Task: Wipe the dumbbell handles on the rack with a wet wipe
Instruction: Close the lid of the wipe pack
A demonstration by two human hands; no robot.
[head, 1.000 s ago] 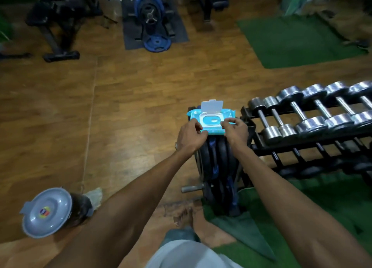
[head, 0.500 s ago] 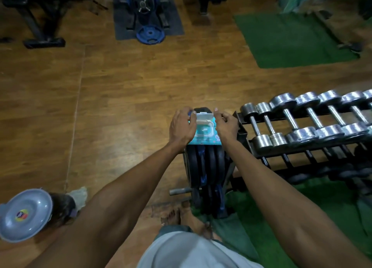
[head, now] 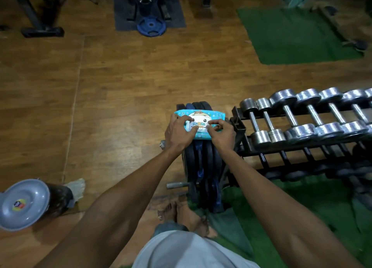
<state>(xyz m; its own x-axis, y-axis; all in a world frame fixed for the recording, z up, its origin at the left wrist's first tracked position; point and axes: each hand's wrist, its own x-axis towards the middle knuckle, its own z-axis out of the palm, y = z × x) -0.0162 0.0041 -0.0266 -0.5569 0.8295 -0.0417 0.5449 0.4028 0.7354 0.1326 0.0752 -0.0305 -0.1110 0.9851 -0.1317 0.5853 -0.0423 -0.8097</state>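
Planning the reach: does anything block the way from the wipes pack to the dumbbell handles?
Nothing visible does. Both hands, left and right, hold the wipes pack on the plates; the dumbbell handles lie exposed on the rack alongside.

Dim, warm indoor light; wide-angle bending at the edges, corners dark and soft.
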